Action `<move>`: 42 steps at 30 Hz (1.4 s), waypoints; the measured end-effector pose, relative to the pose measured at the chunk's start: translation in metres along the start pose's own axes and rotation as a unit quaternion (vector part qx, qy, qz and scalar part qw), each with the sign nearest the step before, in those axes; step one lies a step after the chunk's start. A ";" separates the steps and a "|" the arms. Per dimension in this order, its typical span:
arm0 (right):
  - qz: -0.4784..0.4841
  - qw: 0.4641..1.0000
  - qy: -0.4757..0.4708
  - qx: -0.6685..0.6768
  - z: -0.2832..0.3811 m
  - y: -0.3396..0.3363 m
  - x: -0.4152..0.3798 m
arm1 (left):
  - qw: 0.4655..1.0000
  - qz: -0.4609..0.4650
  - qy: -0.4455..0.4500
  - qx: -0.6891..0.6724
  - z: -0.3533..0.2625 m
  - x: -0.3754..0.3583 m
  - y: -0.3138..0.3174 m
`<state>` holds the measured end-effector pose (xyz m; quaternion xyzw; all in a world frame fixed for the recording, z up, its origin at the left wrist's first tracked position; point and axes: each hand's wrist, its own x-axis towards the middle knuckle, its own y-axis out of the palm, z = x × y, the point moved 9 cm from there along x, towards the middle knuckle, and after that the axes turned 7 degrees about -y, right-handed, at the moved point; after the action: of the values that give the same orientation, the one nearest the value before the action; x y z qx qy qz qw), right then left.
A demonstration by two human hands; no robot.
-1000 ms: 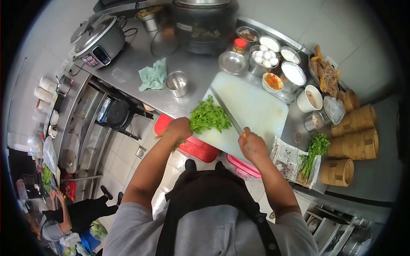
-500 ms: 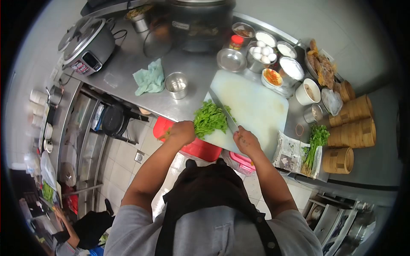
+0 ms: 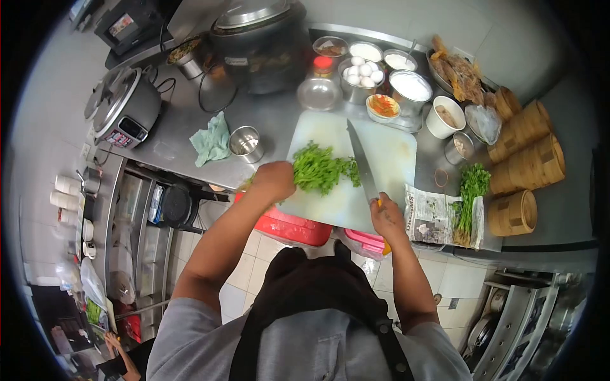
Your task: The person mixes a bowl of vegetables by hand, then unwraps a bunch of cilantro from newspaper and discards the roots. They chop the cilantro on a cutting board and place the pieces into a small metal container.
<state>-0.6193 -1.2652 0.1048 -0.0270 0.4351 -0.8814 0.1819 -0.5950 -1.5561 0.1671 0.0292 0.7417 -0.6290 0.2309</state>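
Note:
My left hand [image 3: 274, 182] is closed around the stems of a bunch of leafy green herbs [image 3: 319, 167], whose leaves spread over the left part of the white cutting board [image 3: 394, 152]. A large knife [image 3: 361, 159] is in my right hand [image 3: 387, 218], which is closed on its yellow handle. The blade points away from me across the board, just right of the leaves, and a few leaves touch or lie close to its edge. More herbs [image 3: 471, 190] rest on a newspaper [image 3: 432, 219] to the right of the board.
Behind the board stand a bowl of eggs [image 3: 362, 75], a carrot bowl [image 3: 383, 106] and a metal plate [image 3: 319, 94]. Bamboo steamers [image 3: 529, 162] are at right. A metal cup [image 3: 246, 145], green cloth [image 3: 211, 140] and cooker [image 3: 127, 108] are left. Another person's arm [image 3: 121, 355] shows lower left.
The knife has moved right, off the herbs and onto bare board beside them, with my right hand. The view has shifted, and the other person shows less at the lower left.

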 end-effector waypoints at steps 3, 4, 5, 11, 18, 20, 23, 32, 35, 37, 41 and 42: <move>-0.043 0.999 -0.005 0.015 -0.005 -0.020 -0.002 | 0.999 -0.023 0.023 0.013 -0.037 0.013 -0.031; -0.046 0.999 -0.004 0.014 -0.006 -0.025 -0.003 | 0.999 -0.025 0.026 0.013 -0.044 0.016 -0.033; -0.071 0.997 -0.010 0.010 -0.004 -0.035 -0.004 | 1.000 -0.011 0.023 0.013 -0.048 0.019 -0.030; -0.045 0.998 -0.010 -0.030 0.035 -0.066 -0.018 | 0.997 0.076 -0.002 0.008 -0.021 0.026 0.055; 0.100 0.974 -0.089 -0.184 0.079 -0.026 -0.031 | 0.997 0.073 -0.003 -0.003 -0.009 0.020 0.080; 0.131 0.964 -0.082 -0.219 0.073 -0.015 -0.030 | 0.997 0.071 0.002 -0.005 -0.009 0.020 0.078; 0.153 0.964 -0.067 -0.208 0.050 0.014 -0.017 | 0.997 0.070 0.014 -0.005 -0.011 0.022 0.080; 0.067 0.988 -0.073 -0.118 0.050 0.019 0.023 | 0.998 0.050 0.017 0.031 -0.016 0.018 0.080; 0.073 0.984 -0.082 -0.139 0.071 -0.006 0.007 | 0.999 0.040 0.018 0.032 -0.014 0.017 0.082; 0.122 0.970 -0.111 -0.180 0.089 -0.011 -0.006 | 0.999 0.039 0.012 0.029 -0.014 0.017 0.081; 0.178 0.951 -0.111 -0.226 0.082 0.006 -0.022 | 0.999 0.035 0.021 0.015 -0.012 0.020 0.086; 0.169 0.951 -0.113 -0.231 0.080 0.012 -0.021 | 0.999 0.033 0.018 0.012 -0.013 0.021 0.086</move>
<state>-0.5795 -1.3251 0.1476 -0.0935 0.6017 -0.7043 0.3650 -0.5890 -1.5312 0.0809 0.0681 0.7365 -0.6295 0.2381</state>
